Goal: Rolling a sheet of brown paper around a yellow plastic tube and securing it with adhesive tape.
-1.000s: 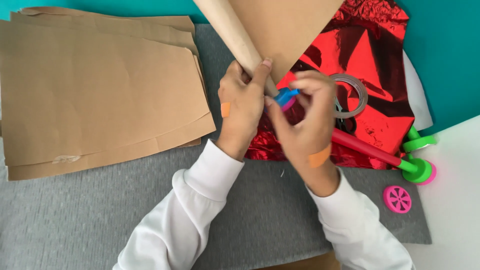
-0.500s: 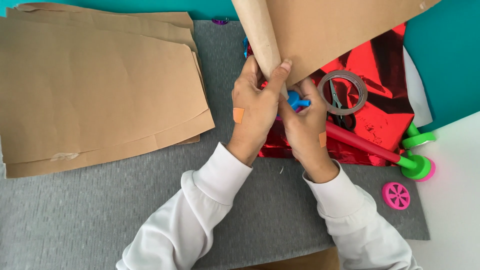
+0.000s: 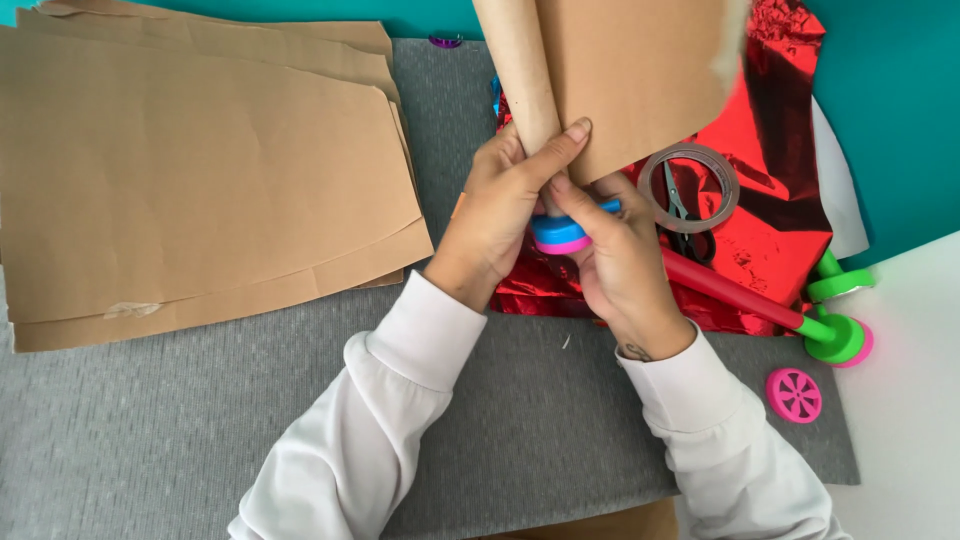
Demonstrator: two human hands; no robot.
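A sheet of brown paper is partly rolled into a tube that runs up out of the top of the view. My left hand wraps around the lower end of the roll, thumb pressed on the flat part. My right hand grips a blue and pink plastic piece right at the bottom end of the roll. Both hands touch each other over a sheet of shiny red foil.
A stack of brown paper sheets lies at the left on a grey mat. A tape ring and small scissors rest on the foil. A red stick with green and pink ends and a pink wheel sit at the right.
The brown paper has turned from a slanted cone to a nearly upright roll. Both hands shifted slightly, and the blue and pink piece now sits at the roll's bottom end.
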